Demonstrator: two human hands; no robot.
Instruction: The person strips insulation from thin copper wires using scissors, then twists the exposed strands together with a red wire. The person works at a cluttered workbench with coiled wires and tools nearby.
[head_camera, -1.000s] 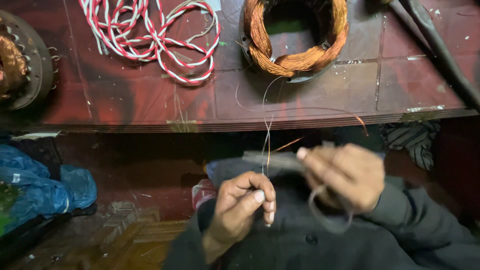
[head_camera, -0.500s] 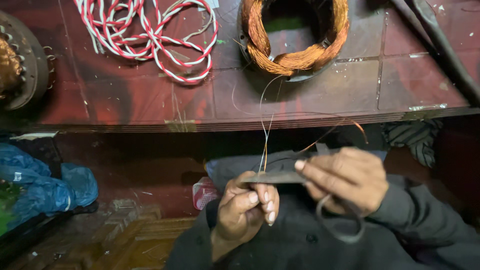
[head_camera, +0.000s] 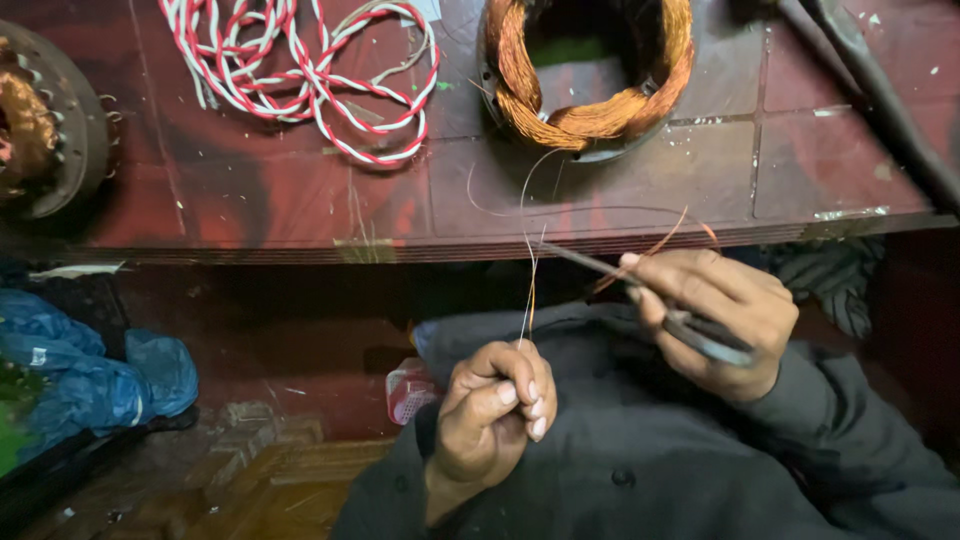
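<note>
From the head camera, looking down: the left hand (head_camera: 495, 410) sits low over the person's dark lap, its grip closed — thumb and fingertips pinching thin copper wire strands (head_camera: 528, 290) that run up from the fist to the copper coil (head_camera: 590, 75) lying on the red counter (head_camera: 300, 200). The right hand (head_camera: 715, 315) is just to the right and slightly higher, its grip closed around dark scissors (head_camera: 690, 325), whose blades point left toward the strands and end close beside them. A loose loop of the same wire curves along the counter edge above that hand. On the counter, left of the coil, lies a tangle of red-and-white twisted cord (head_camera: 310, 70); at the far left edge is a round motor part (head_camera: 45, 120). Below the counter on the left lies crumpled blue plastic (head_camera: 90, 365).
</note>
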